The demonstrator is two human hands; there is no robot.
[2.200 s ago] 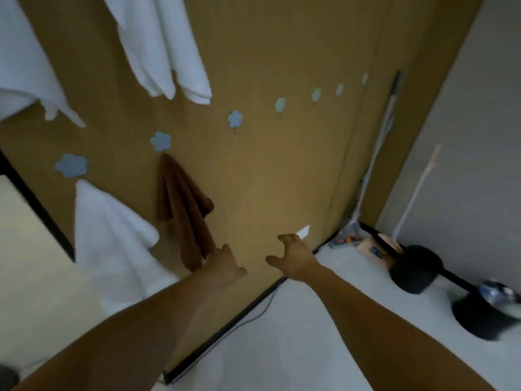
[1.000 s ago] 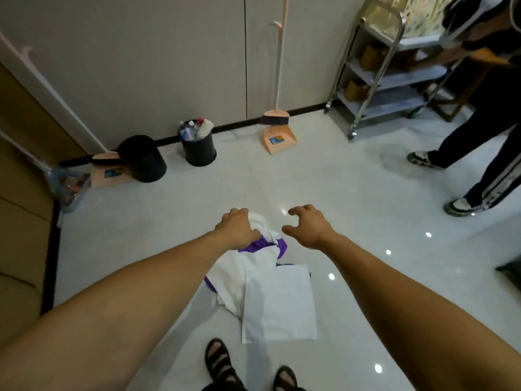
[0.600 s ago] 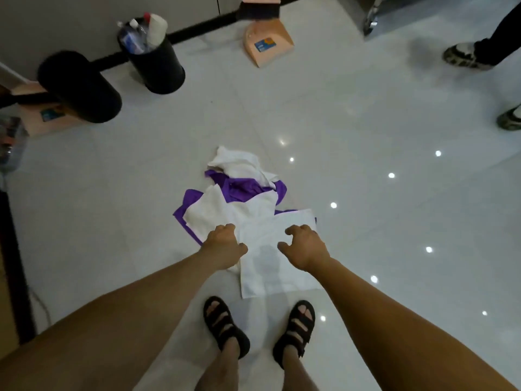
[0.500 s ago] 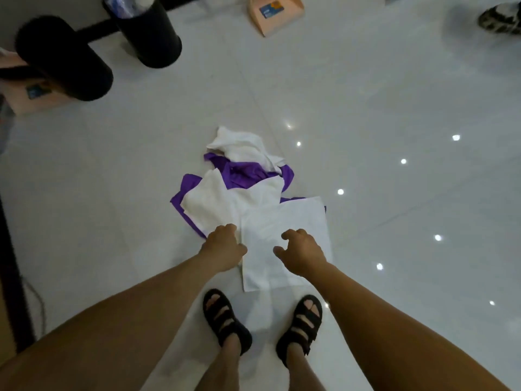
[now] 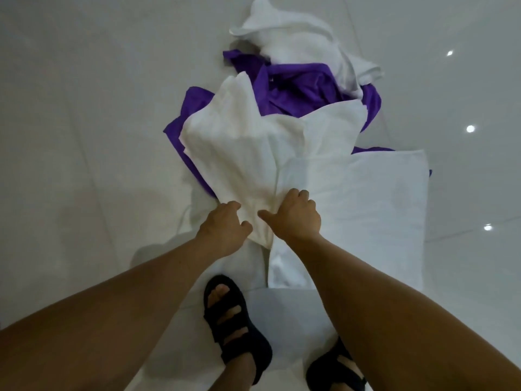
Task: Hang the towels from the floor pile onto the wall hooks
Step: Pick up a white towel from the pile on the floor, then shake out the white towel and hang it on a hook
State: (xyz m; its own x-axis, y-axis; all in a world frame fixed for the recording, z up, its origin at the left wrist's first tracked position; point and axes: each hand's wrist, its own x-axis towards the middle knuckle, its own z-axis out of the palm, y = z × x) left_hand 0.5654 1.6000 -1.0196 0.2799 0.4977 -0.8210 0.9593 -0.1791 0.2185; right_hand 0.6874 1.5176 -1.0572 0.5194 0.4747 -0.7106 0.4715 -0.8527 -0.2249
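Fingers (image 5: 302, 196) of the right hand (image 5: 296, 218) curl down into the bunched near end of a white towel (image 5: 239, 153), the thumb stretched toward the left hand (image 5: 225, 227). The left hand's fingers fold over the same bunch from the other side. The fingertips of both hands are sunk in cloth or hidden behind the knuckles, so how much each pinches cannot be told.

Beyond the fingers the white towel fans out wide, and its far edge covers part of a purple towel (image 5: 296, 88). How far the purple towel runs beneath is hidden. Farther out sits a crumpled towel (image 5: 296, 38), cut off by the top edge.

Right of the fingers a flat towel (image 5: 380, 207) lies on the floor (image 5: 84, 108), its near corner behind the right forearm. More white cloth lies under the wrists; which towel it belongs to is unclear.

Nearer than the fingers, the left sandal (image 5: 234, 328) shows whole. The right sandal (image 5: 335, 371) is half covered by the forearm and cropped at the bottom.
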